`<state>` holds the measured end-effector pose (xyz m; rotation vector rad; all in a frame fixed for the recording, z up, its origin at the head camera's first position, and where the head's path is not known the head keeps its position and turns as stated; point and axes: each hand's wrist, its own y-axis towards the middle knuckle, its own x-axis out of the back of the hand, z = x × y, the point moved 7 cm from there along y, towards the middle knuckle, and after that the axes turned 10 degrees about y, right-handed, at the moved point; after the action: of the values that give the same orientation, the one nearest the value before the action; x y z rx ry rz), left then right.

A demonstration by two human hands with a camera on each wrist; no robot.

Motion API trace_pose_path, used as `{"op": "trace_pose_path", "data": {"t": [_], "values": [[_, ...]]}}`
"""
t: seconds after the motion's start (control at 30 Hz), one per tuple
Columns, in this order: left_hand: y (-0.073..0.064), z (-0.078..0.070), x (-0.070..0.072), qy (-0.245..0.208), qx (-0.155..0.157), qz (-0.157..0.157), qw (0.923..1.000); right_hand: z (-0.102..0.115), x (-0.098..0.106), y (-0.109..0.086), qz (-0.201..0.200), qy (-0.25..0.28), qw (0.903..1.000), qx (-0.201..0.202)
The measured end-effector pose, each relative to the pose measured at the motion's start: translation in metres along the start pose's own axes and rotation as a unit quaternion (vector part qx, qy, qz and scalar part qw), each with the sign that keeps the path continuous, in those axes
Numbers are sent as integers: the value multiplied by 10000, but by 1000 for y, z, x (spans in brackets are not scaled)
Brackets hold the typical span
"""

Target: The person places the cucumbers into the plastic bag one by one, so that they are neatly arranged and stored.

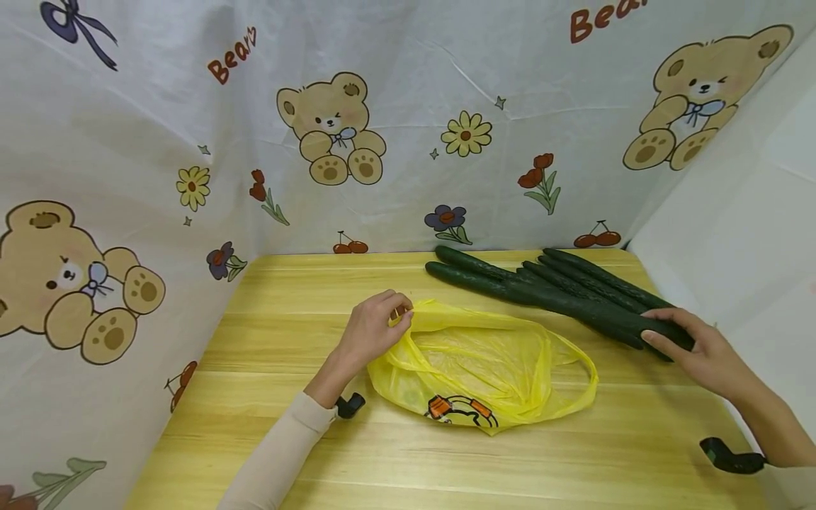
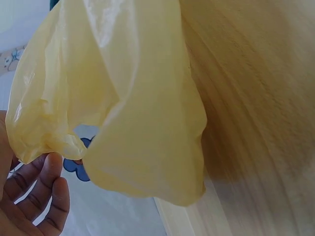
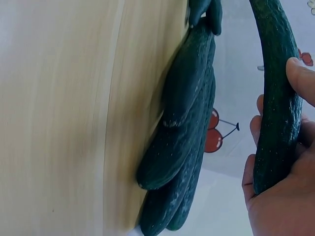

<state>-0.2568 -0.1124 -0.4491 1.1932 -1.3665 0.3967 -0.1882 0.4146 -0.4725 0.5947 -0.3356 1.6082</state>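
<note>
A yellow plastic bag [image 1: 408, 397] lies on the table with its mouth spread and a handle loop toward the right. My left hand [image 1: 372, 329] pinches the bag's left upper edge. In the left wrist view the bag [image 2: 142, 108] hangs from the fingertips, and the other fingers of the left hand [image 2: 34, 196] are bent. My right hand [image 1: 717, 358] grips the near end of a dark green cucumber [image 1: 612, 317]. The right wrist view has this cucumber [image 3: 278, 108] raised off the table, thumb on one side and fingers on the other. Several more cucumbers [image 3: 184, 78] lie beside it.
The wooden table [image 1: 268, 439] ends at a white cloth backdrop [image 1: 408, 184] printed with bears and flowers. A plain white wall [image 1: 733, 234] stands on the right. Black wrist devices [image 1: 733, 457] sit at both cuffs.
</note>
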Motion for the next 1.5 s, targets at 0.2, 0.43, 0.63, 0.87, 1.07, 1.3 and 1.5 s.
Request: {"op": "trace_pose_path", "data": {"t": [0.2,0.43,0.63,0.87,1.07,1.3,1.5], "values": [[2,-1,0,83,-38,18,10000,14,-10,0,56,70,9997,234],[1,-1,0,103,-4,18,9999,27,-19,1,167,-11,9989,430],[0,0,0,88,-18,-10,10000,37,-28,4,231,-50,9976,650],[-1,1,-1,133,-7,-11,9999,49,-41,7,435,-22,9948,924],[0,-2,2,158,-95,-130,9997,61,-53,10,554,-153,9931,1018],[1,-4,4,219,-131,-128,9996,76,-72,13,735,-289,9909,1090],[1,-5,5,178,-180,-143,9996,90,-90,21,785,-717,9859,1289]]}}
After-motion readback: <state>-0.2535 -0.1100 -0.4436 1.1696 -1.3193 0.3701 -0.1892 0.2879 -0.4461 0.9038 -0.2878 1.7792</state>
